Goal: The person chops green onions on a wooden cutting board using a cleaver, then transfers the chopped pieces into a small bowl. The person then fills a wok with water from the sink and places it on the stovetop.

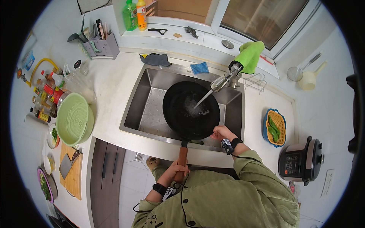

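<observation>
A black wok is held over the stainless steel sink, with water pooling and foaming inside it. My left hand grips its brown wooden handle at the near side of the counter. At the wok's near right rim is my right hand, its fingers curled against the edge; the fingertips are partly hidden. Water runs from the chrome faucet into the wok. Something green shows just below the wok's near edge, partly covered.
A green cloth drapes over the faucet. Right of the sink stand a basket with green peppers and an electric pressure cooker. On the left are a green colander, several bottles, and a cleaver on a wooden cutting board.
</observation>
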The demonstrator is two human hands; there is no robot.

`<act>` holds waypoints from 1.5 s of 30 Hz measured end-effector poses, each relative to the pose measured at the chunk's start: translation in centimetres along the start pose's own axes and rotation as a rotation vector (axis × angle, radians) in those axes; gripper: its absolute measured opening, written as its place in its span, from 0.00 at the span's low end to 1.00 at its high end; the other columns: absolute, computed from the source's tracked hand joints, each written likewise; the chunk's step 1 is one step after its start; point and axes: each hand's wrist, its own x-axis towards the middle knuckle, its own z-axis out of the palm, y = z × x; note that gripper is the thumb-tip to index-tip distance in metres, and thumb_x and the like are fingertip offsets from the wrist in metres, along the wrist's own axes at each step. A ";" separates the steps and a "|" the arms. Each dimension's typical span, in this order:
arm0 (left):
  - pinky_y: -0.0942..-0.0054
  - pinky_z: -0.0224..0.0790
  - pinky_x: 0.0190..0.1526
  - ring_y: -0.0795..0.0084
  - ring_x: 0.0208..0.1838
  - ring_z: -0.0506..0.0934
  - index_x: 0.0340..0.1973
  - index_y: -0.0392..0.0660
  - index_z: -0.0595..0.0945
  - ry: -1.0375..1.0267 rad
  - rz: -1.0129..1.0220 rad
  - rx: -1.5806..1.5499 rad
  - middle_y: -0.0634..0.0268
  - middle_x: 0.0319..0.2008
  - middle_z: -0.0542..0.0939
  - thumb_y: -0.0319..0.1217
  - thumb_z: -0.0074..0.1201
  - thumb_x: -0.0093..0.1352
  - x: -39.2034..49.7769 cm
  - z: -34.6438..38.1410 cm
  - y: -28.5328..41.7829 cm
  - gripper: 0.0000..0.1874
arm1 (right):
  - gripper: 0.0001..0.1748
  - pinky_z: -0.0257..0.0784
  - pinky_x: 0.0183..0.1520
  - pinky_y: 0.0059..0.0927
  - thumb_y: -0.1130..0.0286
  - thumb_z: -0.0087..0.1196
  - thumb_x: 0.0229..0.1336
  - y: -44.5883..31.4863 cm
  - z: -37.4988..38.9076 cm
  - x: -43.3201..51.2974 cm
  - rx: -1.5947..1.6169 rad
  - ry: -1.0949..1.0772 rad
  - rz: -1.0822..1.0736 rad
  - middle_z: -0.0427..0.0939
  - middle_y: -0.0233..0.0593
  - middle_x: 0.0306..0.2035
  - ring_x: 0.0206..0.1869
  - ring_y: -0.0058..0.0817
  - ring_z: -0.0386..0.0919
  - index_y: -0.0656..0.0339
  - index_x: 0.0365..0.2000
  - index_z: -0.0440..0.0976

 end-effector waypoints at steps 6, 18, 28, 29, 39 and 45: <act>0.64 0.71 0.40 0.62 0.30 0.78 0.50 0.35 0.66 0.187 -0.010 0.796 0.56 0.27 0.77 0.31 0.52 0.63 -2.0 1.2 2.4 0.22 | 0.06 0.81 0.36 0.42 0.78 0.51 0.49 0.4 1.0 -1.0 -0.016 0.097 -0.076 0.79 0.47 0.26 0.28 0.41 0.81 0.71 0.29 0.72; 0.61 0.74 0.33 0.54 0.31 0.82 0.56 0.41 0.68 0.578 -0.378 1.114 0.46 0.38 0.80 0.29 0.59 0.58 -3.0 3.2 5.6 0.30 | 0.11 0.81 0.40 0.47 0.79 0.49 0.52 1.9 2.3 -3.1 0.129 0.100 -0.178 0.77 0.54 0.35 0.34 0.51 0.81 0.77 0.36 0.69; 0.66 0.73 0.30 0.62 0.27 0.80 0.46 0.38 0.74 0.545 -0.258 1.066 0.55 0.30 0.79 0.25 0.59 0.55 -3.1 0.6 3.8 0.22 | 0.12 0.81 0.35 0.42 0.77 0.48 0.51 1.2 3.0 -4.3 0.050 0.151 -0.259 0.78 0.51 0.32 0.30 0.45 0.82 0.74 0.37 0.69; 0.67 0.73 0.28 0.63 0.25 0.80 0.46 0.37 0.74 0.542 -0.275 1.014 0.56 0.29 0.78 0.25 0.58 0.55 -3.1 0.4 3.7 0.22 | 0.12 0.81 0.34 0.41 0.77 0.48 0.52 1.1 3.0 -4.3 0.041 0.156 -0.261 0.78 0.51 0.32 0.30 0.45 0.82 0.73 0.37 0.69; 0.77 0.64 0.20 0.77 0.18 0.71 0.40 0.42 0.74 0.469 -0.219 0.891 0.70 0.24 0.72 0.20 0.56 0.54 -3.2 0.3 3.7 0.17 | 0.14 0.81 0.33 0.40 0.76 0.50 0.51 0.0 3.5 -5.1 0.051 0.142 -0.273 0.79 0.53 0.32 0.29 0.44 0.82 0.77 0.37 0.70; 0.72 0.65 0.19 0.73 0.17 0.74 0.43 0.38 0.72 0.450 -0.232 0.838 0.64 0.20 0.73 0.25 0.56 0.55 -3.4 0.8 4.5 0.19 | 0.09 0.80 0.33 0.41 0.77 0.50 0.52 -0.2 2.8 -4.0 -0.039 0.152 -0.297 0.79 0.54 0.27 0.29 0.44 0.82 0.76 0.27 0.75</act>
